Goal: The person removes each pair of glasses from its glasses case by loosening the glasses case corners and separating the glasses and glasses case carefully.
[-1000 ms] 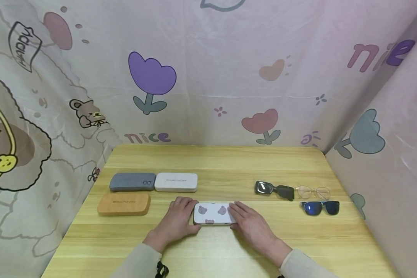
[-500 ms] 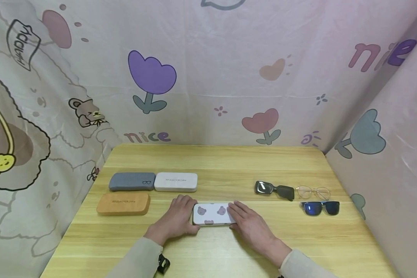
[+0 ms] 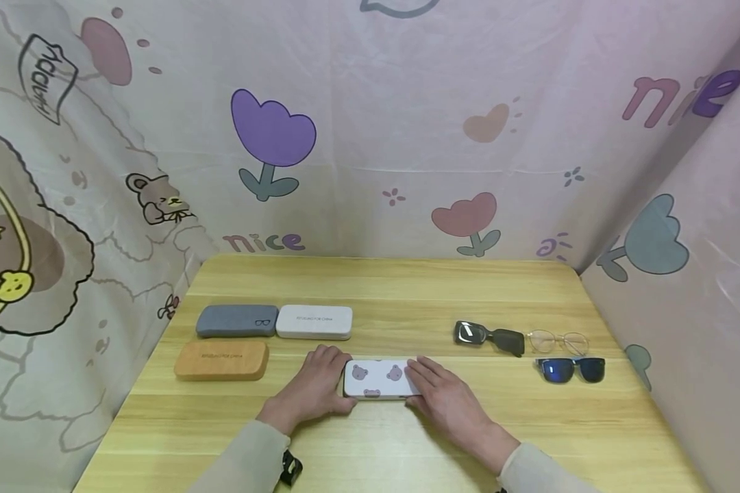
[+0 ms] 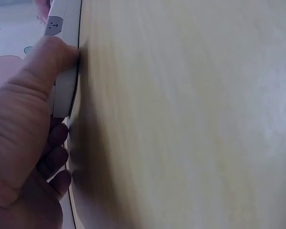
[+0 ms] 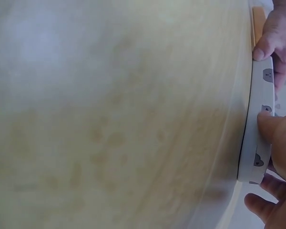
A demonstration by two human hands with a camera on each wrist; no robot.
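Observation:
A white glasses case (image 3: 379, 378) printed with brown bear heads lies flat and closed at the front middle of the table. My left hand (image 3: 316, 385) grips its left end, thumb at the near edge and fingers round the far side. At the right end, my right hand (image 3: 445, 399) holds it with fingers across the lid and the thumb low on the near side. In the left wrist view the left thumb (image 4: 47, 59) presses against the case's side. The right wrist view shows the right thumb (image 5: 270, 125) on the case's bear-printed edge.
Left of centre lie a blue-grey glasses case (image 3: 237, 321), a white plain case (image 3: 314, 322) and an orange case (image 3: 222, 360). On the right rest black sunglasses (image 3: 489, 337), thin-framed gold glasses (image 3: 558, 342) and blue-lensed sunglasses (image 3: 570, 370). Printed curtains (image 3: 370, 137) surround the wooden table (image 3: 395, 281).
Both hands keep their hold on the bear-print case, which stays in place. Only a slight shift of the whole head view shows.

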